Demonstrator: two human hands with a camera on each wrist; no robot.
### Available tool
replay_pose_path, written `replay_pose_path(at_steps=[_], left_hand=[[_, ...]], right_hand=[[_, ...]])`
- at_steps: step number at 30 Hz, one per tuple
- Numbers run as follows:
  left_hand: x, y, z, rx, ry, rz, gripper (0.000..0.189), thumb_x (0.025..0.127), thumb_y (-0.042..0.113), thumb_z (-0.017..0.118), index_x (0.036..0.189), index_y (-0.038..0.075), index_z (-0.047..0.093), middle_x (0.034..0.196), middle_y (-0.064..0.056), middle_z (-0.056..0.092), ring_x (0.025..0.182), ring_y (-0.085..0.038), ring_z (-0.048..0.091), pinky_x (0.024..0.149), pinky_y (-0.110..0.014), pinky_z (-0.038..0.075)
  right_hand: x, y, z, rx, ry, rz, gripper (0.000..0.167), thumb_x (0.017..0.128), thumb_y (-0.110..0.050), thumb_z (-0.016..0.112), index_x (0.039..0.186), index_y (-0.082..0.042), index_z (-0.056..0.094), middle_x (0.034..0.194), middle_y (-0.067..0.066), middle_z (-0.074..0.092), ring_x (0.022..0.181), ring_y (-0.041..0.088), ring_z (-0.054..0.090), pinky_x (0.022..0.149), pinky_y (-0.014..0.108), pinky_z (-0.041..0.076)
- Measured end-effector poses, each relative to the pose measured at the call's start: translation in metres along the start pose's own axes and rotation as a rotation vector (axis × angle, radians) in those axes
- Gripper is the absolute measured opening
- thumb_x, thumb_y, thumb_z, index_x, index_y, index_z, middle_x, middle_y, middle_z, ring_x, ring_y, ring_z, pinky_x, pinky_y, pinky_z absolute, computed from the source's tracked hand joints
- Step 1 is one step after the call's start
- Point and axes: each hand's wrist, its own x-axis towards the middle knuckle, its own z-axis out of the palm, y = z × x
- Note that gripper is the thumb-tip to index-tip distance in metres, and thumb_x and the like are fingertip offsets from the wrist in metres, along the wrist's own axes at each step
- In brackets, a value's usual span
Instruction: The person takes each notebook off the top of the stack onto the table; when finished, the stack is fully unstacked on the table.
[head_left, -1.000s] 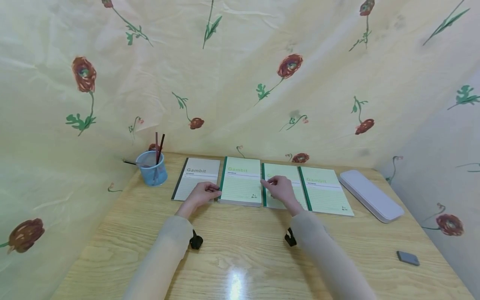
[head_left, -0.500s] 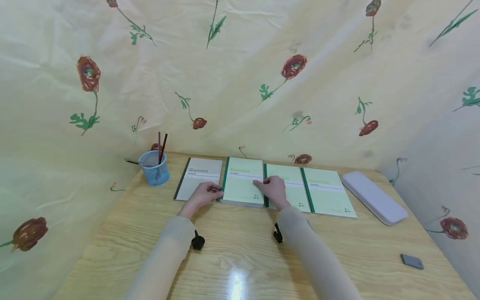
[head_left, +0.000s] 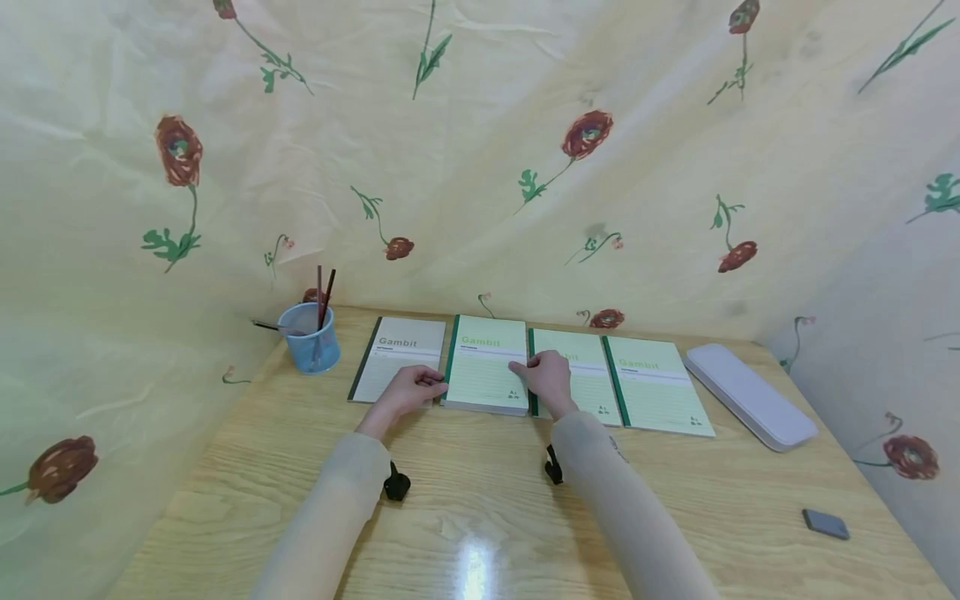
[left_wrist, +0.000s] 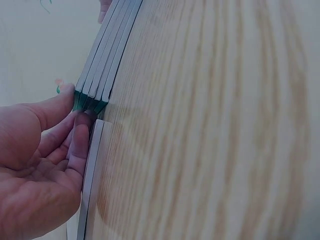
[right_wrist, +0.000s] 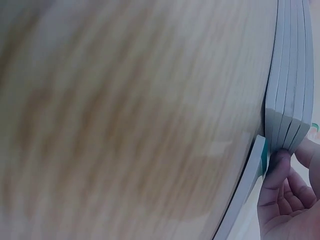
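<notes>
A stack of several green-spined notebooks (head_left: 487, 367) lies among other notebooks at the back of the table. My left hand (head_left: 407, 389) holds its left spine edge; in the left wrist view, that hand's thumb (left_wrist: 60, 102) is at the top of the spines and the fingers are curled against their lower side. At the opposite edge, my right hand (head_left: 550, 382) pinches the stack, thumb over the top cover and fingers at the side, seen in the right wrist view by the page edges (right_wrist: 289, 117). The stack looks flat on the table.
Left of the stack lies a grey notebook (head_left: 401, 346). Two green notebooks, one of them the far right notebook (head_left: 658, 383), lie right of it. A blue pen cup (head_left: 311, 346), a pale case (head_left: 750, 396) and a small dark grey object (head_left: 825, 523) stand farther out.
My right hand has moved left from the neighbouring notebook's edge, and its thumb has come onto the stack's cover. My left hand stays at the spine. The head view has shifted slightly.
</notes>
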Motion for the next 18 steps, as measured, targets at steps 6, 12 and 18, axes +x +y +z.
replay_pose_path(at_steps=[6, 12, 18], left_hand=[[-0.001, 0.001, 0.001, -0.002, 0.002, -0.003, 0.026, 0.095, 0.011, 0.069, 0.117, -0.002, 0.065, 0.105, -0.010, 0.065, 0.093, -0.021, 0.058, 0.083, -0.032, 0.048], [0.001, -0.003, 0.002, -0.010, -0.007, -0.003, 0.026, 0.094, 0.009, 0.070, 0.117, -0.002, 0.065, 0.104, -0.010, 0.065, 0.094, -0.021, 0.058, 0.082, -0.031, 0.048], [0.001, 0.000, 0.001, -0.012, -0.007, -0.015, 0.027, 0.094, 0.009, 0.070, 0.118, -0.001, 0.065, 0.106, -0.011, 0.065, 0.097, -0.023, 0.059, 0.084, -0.032, 0.049]], right_hand=[[-0.003, 0.002, -0.004, 0.022, 0.006, 0.006, 0.033, 0.089, -0.036, 0.076, 0.083, -0.004, 0.069, 0.077, 0.008, 0.062, 0.069, 0.021, 0.052, 0.060, 0.031, 0.040], [-0.004, 0.005, -0.013, 0.011, -0.007, -0.027, 0.034, 0.090, -0.034, 0.075, 0.088, 0.000, 0.069, 0.079, 0.009, 0.064, 0.071, 0.021, 0.054, 0.064, 0.031, 0.042], [-0.002, 0.015, -0.036, 0.103, -0.106, 0.005, 0.037, 0.094, -0.033, 0.071, 0.101, 0.003, 0.067, 0.083, 0.010, 0.066, 0.070, 0.019, 0.062, 0.070, 0.033, 0.049]])
